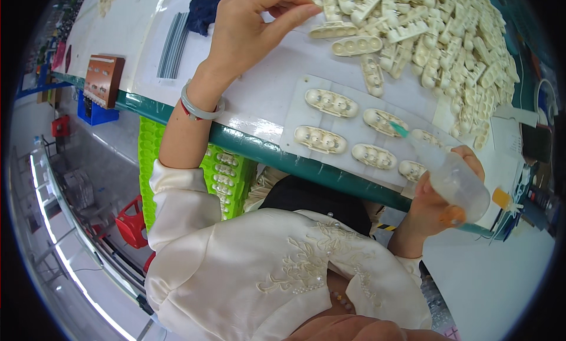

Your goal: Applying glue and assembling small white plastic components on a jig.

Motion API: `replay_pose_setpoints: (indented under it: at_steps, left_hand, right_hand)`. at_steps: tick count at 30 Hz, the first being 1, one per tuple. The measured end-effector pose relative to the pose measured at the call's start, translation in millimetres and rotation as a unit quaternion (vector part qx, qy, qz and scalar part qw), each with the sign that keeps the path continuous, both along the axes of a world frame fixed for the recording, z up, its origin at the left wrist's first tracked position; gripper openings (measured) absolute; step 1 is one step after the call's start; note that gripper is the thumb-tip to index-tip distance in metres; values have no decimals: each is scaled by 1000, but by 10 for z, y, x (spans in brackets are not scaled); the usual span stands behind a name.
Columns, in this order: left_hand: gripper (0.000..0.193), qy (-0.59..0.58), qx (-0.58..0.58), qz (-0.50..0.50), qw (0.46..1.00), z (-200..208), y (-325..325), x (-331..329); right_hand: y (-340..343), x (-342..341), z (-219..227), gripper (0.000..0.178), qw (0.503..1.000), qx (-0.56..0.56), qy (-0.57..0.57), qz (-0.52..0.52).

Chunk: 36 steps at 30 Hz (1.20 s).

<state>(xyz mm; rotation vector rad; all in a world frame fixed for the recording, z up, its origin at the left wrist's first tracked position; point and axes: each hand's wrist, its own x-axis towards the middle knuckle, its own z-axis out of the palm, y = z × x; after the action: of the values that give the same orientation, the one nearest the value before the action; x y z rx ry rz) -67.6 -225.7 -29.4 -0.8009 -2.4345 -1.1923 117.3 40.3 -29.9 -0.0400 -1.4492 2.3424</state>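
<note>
While a brown rectangular box (104,78) and a bundle of grey strips (173,45) lie at the far left of the white worktable (259,99), the work itself sits further right. The left hand (247,31) reaches out over the table with its fingers loosely curled, forefinger and thumb pinching toward one cream oval moulded plastic part (333,30) at the near edge of a big heap of like parts (436,40); whether it has truly gripped the piece I cannot tell. Next comes a pale flat sheet (295,120) carrying five or six of these parts in two rows. At the right, the right hand (439,199) is wrapped firmly round a clear squeeze bottle with a green nozzle (451,176), its tip resting at a part on the sheet (383,122). Judging by this, a steady wrist, gentle pressure and a tip kept inside each recess would serve best.
</note>
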Motion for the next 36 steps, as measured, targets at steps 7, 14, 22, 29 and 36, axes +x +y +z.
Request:
replay_pose_setpoints:
  at_steps: [7,14,22,29,36]
  left_hand:
    - [12,125,-47,-32,991,79,-12,39]
    - [12,118,-46,-52,991,86,24,108]
    - [12,134,-46,-48,989,23,-1,100]
    - [12,125,-68,-48,989,-14,0,95]
    - [11,121,-78,-47,988,3,-12,85]
  right_hand:
    - [-356,-245,258,31,867,483,74,-100]
    - [-494,-273,142,31,876,465,46,-119]
    - [-509,-357,148,29,847,517,85,-90]
    - [-500,-362,107,29,835,535,87,-94]
    - [-507,-384,100,27,844,521,91,-94]
